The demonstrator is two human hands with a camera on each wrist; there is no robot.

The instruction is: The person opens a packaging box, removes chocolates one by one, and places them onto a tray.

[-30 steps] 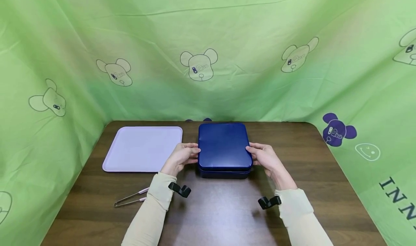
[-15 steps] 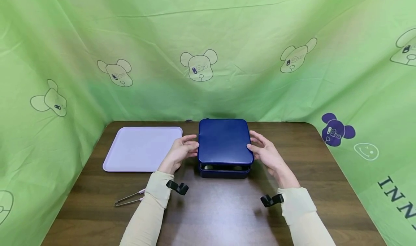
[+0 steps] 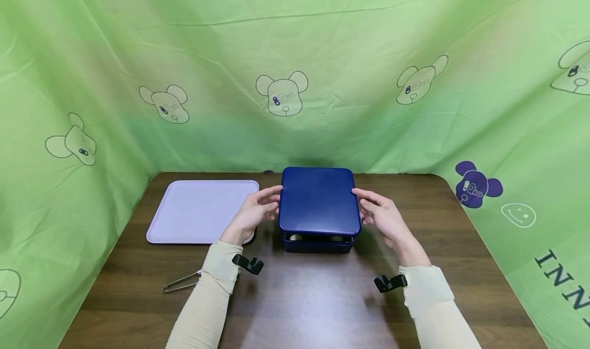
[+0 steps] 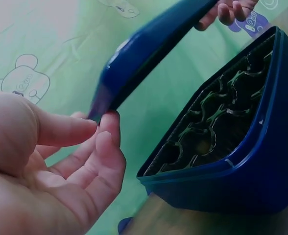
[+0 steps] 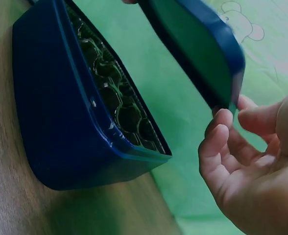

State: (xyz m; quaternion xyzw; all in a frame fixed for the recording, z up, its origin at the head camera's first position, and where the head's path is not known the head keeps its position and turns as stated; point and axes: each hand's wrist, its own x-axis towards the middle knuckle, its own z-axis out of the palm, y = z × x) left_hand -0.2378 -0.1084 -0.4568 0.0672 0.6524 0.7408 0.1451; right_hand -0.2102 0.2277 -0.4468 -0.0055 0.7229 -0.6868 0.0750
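Observation:
A dark blue lid hangs raised over a blue rectangular box, with a gap between them all round. My left hand pinches the lid's left edge between thumb and fingers. On the other side my right hand pinches its right edge. Inside the box, the left wrist view shows a clear plastic insert with rows of round compartments. The same insert shows in the right wrist view, below the tilted lid.
A pale purple tray lies on the brown wooden table, left of the box. Metal tongs lie in front of the tray, partly hidden by the left sleeve. A green patterned curtain surrounds the table's back and sides.
Between my two hands the lid has come up off the box, opening a gap along the front. Both hands have moved slightly away from me along the lid's sides.

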